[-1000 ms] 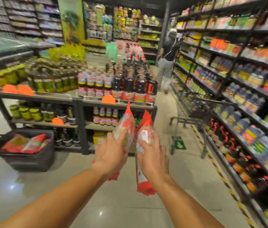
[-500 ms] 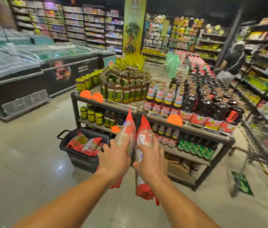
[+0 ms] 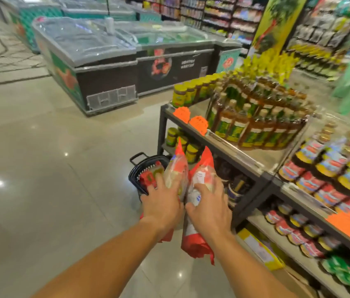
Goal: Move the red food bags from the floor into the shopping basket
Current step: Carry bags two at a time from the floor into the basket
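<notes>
Each of my hands holds one red food bag upright in front of me. My left hand (image 3: 162,204) grips the left red food bag (image 3: 178,168). My right hand (image 3: 209,208) grips the right red food bag (image 3: 202,175), whose red bottom end hangs below my wrist. Just beyond the bags the black shopping basket (image 3: 136,174) stands on the floor against the shelf, partly hidden by my hands. A red bag (image 3: 149,177) lies inside it.
A grey display shelf (image 3: 253,168) full of bottles and jars runs along the right, with orange price tags (image 3: 198,124). Chest freezers (image 3: 105,67) stand at the back left. Shiny tiled floor (image 3: 40,190) spreads to the left.
The view has swung left and closed in on the basket, which now sits right behind the two bags. Both hands keep their grip on the bags.
</notes>
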`<action>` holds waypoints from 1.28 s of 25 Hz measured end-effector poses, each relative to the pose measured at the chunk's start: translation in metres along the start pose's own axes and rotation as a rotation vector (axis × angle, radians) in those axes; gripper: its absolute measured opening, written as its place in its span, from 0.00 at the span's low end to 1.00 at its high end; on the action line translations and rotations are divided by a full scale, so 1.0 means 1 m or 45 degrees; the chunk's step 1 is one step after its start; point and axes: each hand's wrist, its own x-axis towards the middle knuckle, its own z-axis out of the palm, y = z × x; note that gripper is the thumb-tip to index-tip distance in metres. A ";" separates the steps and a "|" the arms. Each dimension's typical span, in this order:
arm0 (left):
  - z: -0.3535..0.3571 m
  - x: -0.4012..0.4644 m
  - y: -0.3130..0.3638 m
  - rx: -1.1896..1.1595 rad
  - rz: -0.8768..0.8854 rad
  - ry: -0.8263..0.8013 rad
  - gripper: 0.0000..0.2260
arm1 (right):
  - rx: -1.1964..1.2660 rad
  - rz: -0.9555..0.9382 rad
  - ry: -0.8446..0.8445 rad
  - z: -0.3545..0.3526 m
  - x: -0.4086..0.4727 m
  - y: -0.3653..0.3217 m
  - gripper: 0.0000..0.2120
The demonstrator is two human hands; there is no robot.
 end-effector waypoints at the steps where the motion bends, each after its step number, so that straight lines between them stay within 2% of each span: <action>1: 0.007 0.019 -0.009 -0.011 -0.019 -0.005 0.37 | 0.013 0.004 -0.033 0.010 0.020 -0.005 0.26; 6: 0.062 0.115 -0.066 -0.108 -0.173 -0.245 0.34 | -0.031 -0.020 -0.256 0.088 0.102 -0.020 0.26; 9: 0.106 0.179 -0.092 -0.140 -0.145 -0.416 0.33 | -0.059 0.062 -0.396 0.148 0.159 -0.023 0.28; 14: 0.176 0.318 -0.150 -0.038 -0.075 -0.486 0.31 | 0.035 0.253 -0.359 0.253 0.290 -0.028 0.29; 18: 0.251 0.435 -0.201 0.112 -0.067 -0.496 0.32 | 0.177 0.261 -0.267 0.361 0.390 -0.026 0.25; 22: 0.334 0.522 -0.249 0.047 0.056 -0.523 0.31 | 0.428 0.448 -0.255 0.460 0.451 0.003 0.25; 25: 0.408 0.588 -0.295 -0.171 -0.024 -0.620 0.33 | 0.640 0.571 -0.179 0.523 0.479 0.048 0.22; 29: 0.496 0.618 -0.335 -0.545 0.025 -0.759 0.37 | 0.873 0.750 -0.253 0.593 0.465 0.103 0.21; 31: 0.528 0.619 -0.355 -0.556 0.086 -0.818 0.36 | 0.903 0.754 -0.272 0.621 0.453 0.124 0.24; 32: 0.538 0.621 -0.365 -0.455 0.140 -0.842 0.39 | 0.883 0.736 -0.337 0.629 0.448 0.131 0.25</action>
